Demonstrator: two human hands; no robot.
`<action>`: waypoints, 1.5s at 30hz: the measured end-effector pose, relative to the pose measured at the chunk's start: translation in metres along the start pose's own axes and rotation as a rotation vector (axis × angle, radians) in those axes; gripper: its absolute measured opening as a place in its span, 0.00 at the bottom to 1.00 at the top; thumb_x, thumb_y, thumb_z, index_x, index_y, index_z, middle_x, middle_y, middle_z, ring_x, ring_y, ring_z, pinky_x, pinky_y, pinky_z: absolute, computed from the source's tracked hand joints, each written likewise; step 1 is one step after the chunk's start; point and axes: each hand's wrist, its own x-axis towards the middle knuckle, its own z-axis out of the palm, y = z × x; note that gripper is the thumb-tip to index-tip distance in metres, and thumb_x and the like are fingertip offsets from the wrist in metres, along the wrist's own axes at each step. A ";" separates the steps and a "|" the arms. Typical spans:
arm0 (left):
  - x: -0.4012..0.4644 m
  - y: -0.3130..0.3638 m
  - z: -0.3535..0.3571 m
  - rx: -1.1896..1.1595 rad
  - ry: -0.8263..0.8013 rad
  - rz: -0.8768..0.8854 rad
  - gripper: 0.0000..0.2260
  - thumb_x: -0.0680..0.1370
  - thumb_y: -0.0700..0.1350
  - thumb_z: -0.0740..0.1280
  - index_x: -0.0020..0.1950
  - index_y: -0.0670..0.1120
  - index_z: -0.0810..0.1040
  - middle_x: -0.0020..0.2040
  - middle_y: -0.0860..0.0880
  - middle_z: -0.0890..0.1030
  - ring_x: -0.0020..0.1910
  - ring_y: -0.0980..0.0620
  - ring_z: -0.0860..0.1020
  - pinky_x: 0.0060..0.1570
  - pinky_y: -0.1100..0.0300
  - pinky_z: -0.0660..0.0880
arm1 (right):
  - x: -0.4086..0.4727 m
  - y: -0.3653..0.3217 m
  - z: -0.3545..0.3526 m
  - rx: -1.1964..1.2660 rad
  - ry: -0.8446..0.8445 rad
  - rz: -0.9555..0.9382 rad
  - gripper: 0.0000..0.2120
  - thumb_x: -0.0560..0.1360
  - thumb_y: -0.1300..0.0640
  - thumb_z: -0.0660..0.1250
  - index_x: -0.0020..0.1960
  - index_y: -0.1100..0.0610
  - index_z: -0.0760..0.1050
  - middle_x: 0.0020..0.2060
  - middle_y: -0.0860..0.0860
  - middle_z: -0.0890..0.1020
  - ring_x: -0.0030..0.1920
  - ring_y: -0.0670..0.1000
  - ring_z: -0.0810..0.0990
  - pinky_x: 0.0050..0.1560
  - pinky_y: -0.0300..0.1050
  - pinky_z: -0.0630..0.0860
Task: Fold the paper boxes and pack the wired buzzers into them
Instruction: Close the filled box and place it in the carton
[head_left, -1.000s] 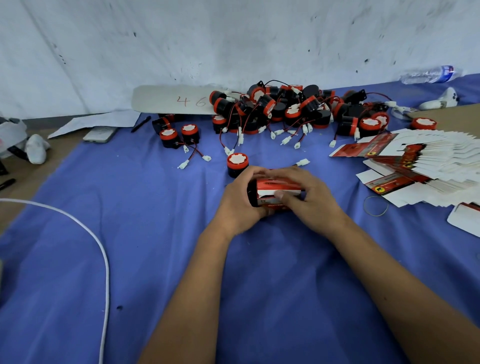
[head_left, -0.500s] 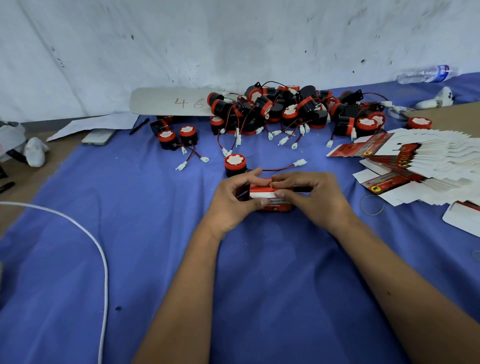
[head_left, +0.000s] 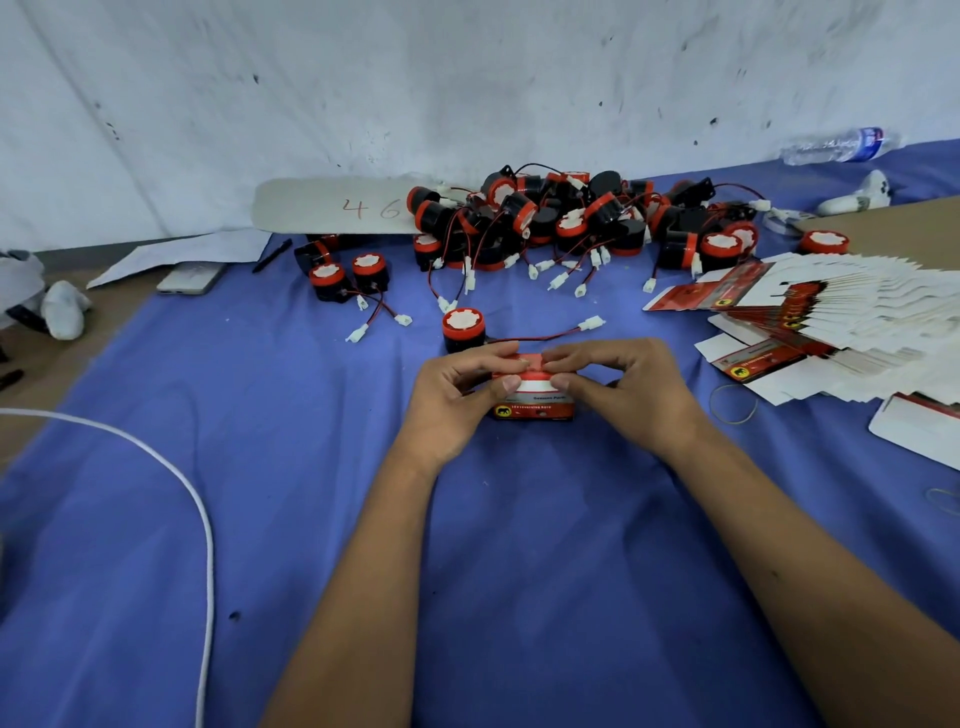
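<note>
Head view: my left hand (head_left: 447, 400) and right hand (head_left: 634, 395) both pinch the red-and-white paper box (head_left: 535, 402); behind it, touching nothing, stands one red-capped black buzzer (head_left: 464, 331).

1 head camera looks forward and down, close over the blue cloth (head_left: 311, 519).

Small packing workshop: buzzer heap (head_left: 571, 218), flat box stack (head_left: 841, 322), blue-clothed table (head_left: 311, 467).

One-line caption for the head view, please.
Both hands, left hand and right hand, pinch a red paper box shut on the blue cloth.
</note>
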 end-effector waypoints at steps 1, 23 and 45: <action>0.000 0.000 0.000 0.010 -0.001 0.003 0.11 0.78 0.32 0.71 0.57 0.44 0.85 0.62 0.44 0.84 0.64 0.51 0.81 0.63 0.53 0.79 | 0.001 0.000 0.000 0.028 -0.004 0.025 0.04 0.74 0.61 0.76 0.49 0.59 0.87 0.50 0.45 0.87 0.53 0.40 0.84 0.46 0.32 0.79; -0.003 -0.003 0.007 0.104 0.019 0.107 0.09 0.72 0.29 0.76 0.49 0.39 0.86 0.55 0.48 0.86 0.58 0.54 0.83 0.59 0.55 0.80 | 0.000 -0.006 0.003 -0.360 -0.012 -0.273 0.02 0.76 0.61 0.74 0.48 0.58 0.85 0.51 0.50 0.87 0.53 0.50 0.85 0.53 0.52 0.81; -0.006 0.000 0.007 0.163 0.091 0.011 0.09 0.74 0.30 0.75 0.51 0.40 0.88 0.59 0.50 0.86 0.62 0.56 0.82 0.64 0.57 0.78 | -0.007 -0.008 0.017 -0.492 -0.100 -0.319 0.06 0.78 0.59 0.72 0.54 0.59 0.84 0.59 0.53 0.84 0.64 0.54 0.79 0.70 0.33 0.67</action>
